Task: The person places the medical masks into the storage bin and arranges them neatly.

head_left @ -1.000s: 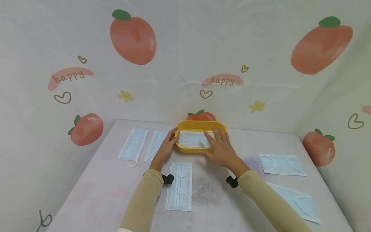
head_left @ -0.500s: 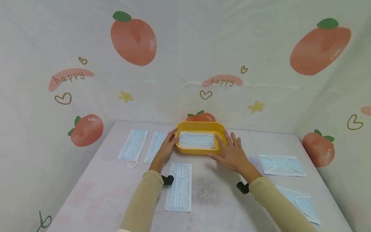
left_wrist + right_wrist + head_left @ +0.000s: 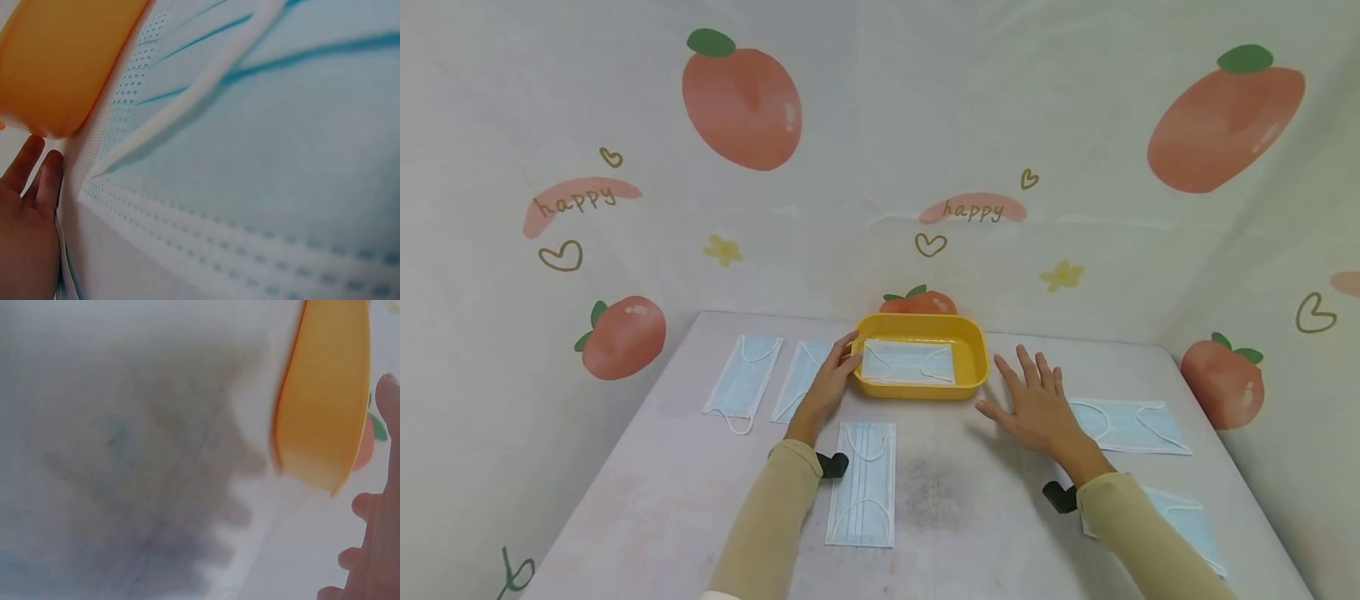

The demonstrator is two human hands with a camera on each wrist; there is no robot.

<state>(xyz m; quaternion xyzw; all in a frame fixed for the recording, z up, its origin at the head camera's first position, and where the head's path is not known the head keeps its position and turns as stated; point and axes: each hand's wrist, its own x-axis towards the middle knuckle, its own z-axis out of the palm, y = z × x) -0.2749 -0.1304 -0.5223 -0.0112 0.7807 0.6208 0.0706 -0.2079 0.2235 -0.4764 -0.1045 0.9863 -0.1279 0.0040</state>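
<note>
1. My left hand (image 3: pixel 829 385) rests with relaxed fingers against the left end of the yellow tray (image 3: pixel 973 337), gripping nothing.
2. One mask (image 3: pixel 907 362) lies flat inside the tray – that step looks done.
3. My right hand (image 3: pixel 1036 406) hovers spread and empty – I judge the next mask (image 3: pixel 1131 425) just beside it needs a pinch at its edge.

The word "happy" is showing in thin brown letters on a pink curved patch (image 3: pixel 582 198) printed on the pale wall cloth at the left. The same word "happy" is showing again on a second pink curved patch (image 3: pixel 973 208) on the wall cloth behind the table. No other words or numbers are showing anywhere.
</note>
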